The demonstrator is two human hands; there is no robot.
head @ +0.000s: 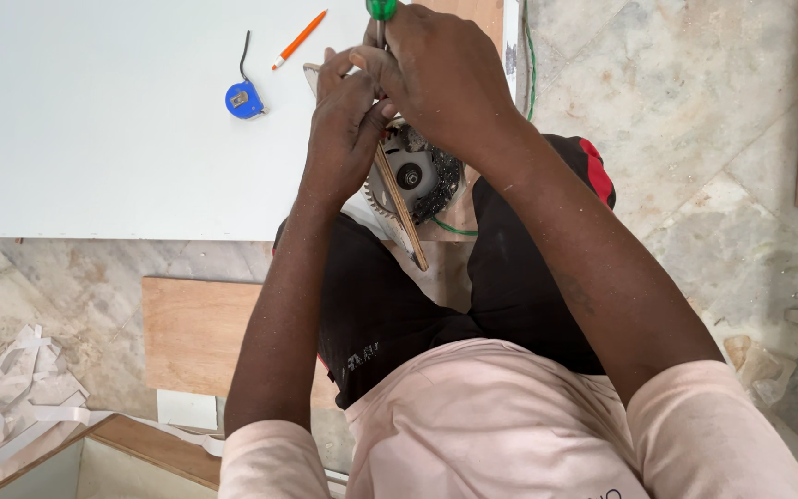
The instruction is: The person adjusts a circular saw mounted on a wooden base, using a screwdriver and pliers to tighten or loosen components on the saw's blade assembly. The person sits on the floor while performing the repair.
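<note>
I keep my right hand (445,79) closed on the green-handled screwdriver (380,11) and my left hand (348,115) pinched on the thin wooden strip (404,217) over the round toothed saw blade (413,176) at the white board's (94,120) right edge, and I judge the tip must stay straight.

Tape measure (244,98) on board (94,139), pencil (299,40) beyond, saw (415,176) right.

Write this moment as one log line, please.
right hand: grips green-handled screwdriver | left hand: steadies thin wooden strip | beneath: circular saw | on white board: blue tape measure, orange pencil
</note>
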